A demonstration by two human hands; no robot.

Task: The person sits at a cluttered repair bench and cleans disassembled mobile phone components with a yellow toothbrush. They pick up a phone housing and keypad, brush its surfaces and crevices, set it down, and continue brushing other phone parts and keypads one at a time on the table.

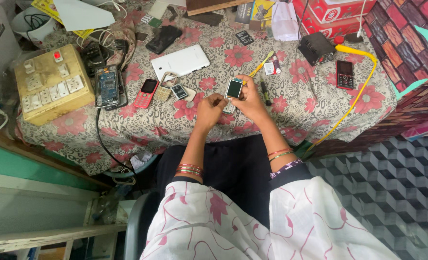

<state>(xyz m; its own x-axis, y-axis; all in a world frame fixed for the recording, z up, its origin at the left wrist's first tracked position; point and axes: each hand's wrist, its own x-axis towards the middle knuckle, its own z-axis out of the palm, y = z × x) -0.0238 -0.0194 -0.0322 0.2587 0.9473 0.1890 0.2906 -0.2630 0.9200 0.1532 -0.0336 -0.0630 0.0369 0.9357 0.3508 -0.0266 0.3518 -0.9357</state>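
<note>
My right hand grips a small phone part with a dark screen in a pale frame, held upright above the table's near edge. My left hand is closed beside it, fingertips pinched at the part's lower left; whether they hold something small I cannot tell. Both wrists wear bangles. A white piece lies on the cloth just under the hands. A black-handled screwdriver lies right of my right hand.
The flowered tablecloth carries a white tablet, a red keypad phone, an opened phone, a second red phone, a black box with a yellow cable, and a yellowed switchboard at left.
</note>
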